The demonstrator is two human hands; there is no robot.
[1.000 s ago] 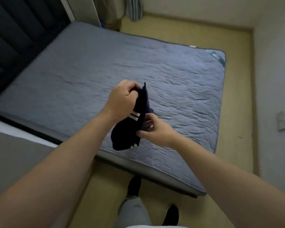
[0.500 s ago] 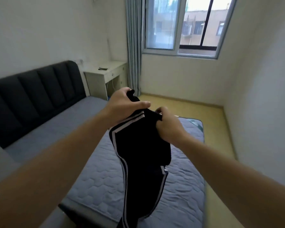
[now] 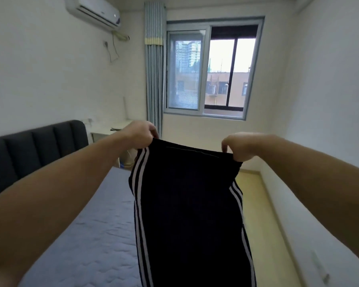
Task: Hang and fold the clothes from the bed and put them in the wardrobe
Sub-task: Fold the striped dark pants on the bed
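Spread apart since half a second ago, the left hand (image 3: pixel 140 135) and right hand (image 3: pixel 239 147) each pinch one end of the waistband, fingers (image 3: pixel 224 145) curled on the cloth. The black trousers (image 3: pixel 187 204) with white side stripes hang unfolded from them, above the grey bed (image 3: pixel 87 235). Beyond are a dark headboard (image 3: pixel 35 146) and the window (image 3: pixel 211 69).

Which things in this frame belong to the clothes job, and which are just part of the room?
Job: left hand, right hand, both gripping the black striped trousers; bed.
Just there: air conditioner, curtain, window, desk, headboard.
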